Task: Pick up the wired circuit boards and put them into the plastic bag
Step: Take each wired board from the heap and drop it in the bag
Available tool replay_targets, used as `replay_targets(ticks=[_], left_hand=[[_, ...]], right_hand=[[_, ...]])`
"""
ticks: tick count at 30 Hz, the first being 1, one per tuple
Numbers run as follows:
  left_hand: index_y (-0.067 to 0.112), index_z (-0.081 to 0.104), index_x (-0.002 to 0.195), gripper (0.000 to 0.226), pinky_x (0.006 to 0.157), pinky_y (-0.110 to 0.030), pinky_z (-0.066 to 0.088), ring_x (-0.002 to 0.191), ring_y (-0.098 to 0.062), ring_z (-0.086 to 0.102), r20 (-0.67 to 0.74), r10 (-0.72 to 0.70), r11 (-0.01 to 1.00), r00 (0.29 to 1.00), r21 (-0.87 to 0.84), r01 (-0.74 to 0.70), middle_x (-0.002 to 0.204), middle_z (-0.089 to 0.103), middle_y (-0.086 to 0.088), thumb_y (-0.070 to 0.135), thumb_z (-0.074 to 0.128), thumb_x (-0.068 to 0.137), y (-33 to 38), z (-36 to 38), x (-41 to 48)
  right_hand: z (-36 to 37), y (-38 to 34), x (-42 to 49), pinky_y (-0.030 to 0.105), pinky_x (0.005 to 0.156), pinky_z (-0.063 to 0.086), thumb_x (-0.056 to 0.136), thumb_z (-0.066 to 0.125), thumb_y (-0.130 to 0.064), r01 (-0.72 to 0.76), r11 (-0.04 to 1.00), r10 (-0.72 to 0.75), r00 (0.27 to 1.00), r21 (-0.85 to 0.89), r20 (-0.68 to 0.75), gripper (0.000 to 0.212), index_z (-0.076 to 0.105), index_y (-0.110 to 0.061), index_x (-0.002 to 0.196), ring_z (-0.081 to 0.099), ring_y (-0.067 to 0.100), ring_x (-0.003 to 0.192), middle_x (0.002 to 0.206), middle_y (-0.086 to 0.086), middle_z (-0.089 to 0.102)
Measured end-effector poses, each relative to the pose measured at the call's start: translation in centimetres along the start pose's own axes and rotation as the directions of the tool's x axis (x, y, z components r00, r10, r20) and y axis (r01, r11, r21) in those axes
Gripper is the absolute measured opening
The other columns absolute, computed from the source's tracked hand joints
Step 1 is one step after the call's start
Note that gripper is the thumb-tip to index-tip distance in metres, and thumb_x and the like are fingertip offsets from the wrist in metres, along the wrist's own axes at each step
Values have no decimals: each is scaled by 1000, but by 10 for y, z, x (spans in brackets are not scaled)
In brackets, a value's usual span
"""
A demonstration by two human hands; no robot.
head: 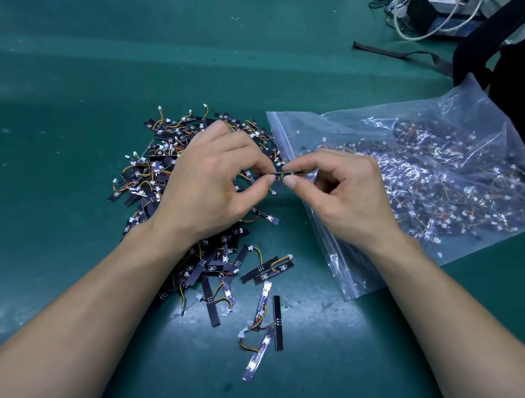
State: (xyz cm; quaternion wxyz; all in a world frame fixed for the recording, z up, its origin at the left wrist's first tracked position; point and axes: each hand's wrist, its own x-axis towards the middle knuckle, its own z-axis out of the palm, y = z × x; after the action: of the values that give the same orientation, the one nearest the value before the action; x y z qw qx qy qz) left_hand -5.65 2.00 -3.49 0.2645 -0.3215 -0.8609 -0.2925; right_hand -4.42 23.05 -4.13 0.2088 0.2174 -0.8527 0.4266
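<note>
Between pile (146,176) and plastic bag (352,119): left hand (209,184), right hand (345,192) pinch one circuit board (284,174); print unreadable.

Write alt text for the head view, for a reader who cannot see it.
The left hand and right hand pinch one wired circuit board between them at the zip edge of a clear plastic bag holding many boards. A loose pile of boards lies on the green table under the left hand.
</note>
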Motion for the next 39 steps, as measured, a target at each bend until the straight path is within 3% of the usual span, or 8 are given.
replay_targets(ticks=[6, 14, 21, 31, 39], left_hand=[[13, 75, 85, 6, 74, -41, 45, 78, -26, 52, -12, -1, 1000, 1000, 6, 1, 85, 69, 0, 18, 76, 89, 0, 1, 0], [14, 76, 93, 12, 76, -44, 47, 82, -28, 56, 11, -10, 1000, 1000, 0, 10, 90, 71, 0, 24, 77, 87, 0, 0, 0], [14, 76, 88, 6, 75, -43, 46, 80, -27, 53, 18, -5, 1000, 1000, 14, 5, 86, 70, 2, 20, 75, 89, -1, 0, 0], [16, 77, 96, 13, 78, -39, 46, 84, -25, 54, 27, -14, 1000, 1000, 11, 14, 91, 71, 2, 26, 76, 88, -1, 0, 0], [14, 76, 90, 7, 76, -40, 46, 81, -26, 52, 22, 5, 1000, 1000, 26, -6, 89, 70, 2, 20, 74, 91, -1, 1, 0]], right_hand=[[0, 1, 1, 9, 57, 31, 85, 78, -17, -20, 1000, 20, 999, -8, -26, 8, 79, -17, 93, 45, 7, 49, 67, -30, 57], [-1, 2, 1, 8, 59, 32, 86, 78, -12, 13, 1000, -13, 1000, -6, -13, 3, 79, -13, 88, 51, -3, 57, 75, -21, 62], [-1, -1, 0, 7, 58, 33, 81, 81, -18, -23, 1000, 23, 999, -16, -34, 13, 79, -17, 94, 48, 6, 49, 71, -28, 58], [-3, 0, 2, 14, 61, 38, 86, 79, -11, 27, 999, -27, 1000, -18, -5, 3, 80, -11, 89, 54, 4, 59, 78, -7, 70], [-1, -2, 0, 9, 56, 34, 81, 81, -18, -32, 999, 32, 999, -5, -39, 11, 79, -19, 92, 50, 10, 48, 74, -27, 61]])
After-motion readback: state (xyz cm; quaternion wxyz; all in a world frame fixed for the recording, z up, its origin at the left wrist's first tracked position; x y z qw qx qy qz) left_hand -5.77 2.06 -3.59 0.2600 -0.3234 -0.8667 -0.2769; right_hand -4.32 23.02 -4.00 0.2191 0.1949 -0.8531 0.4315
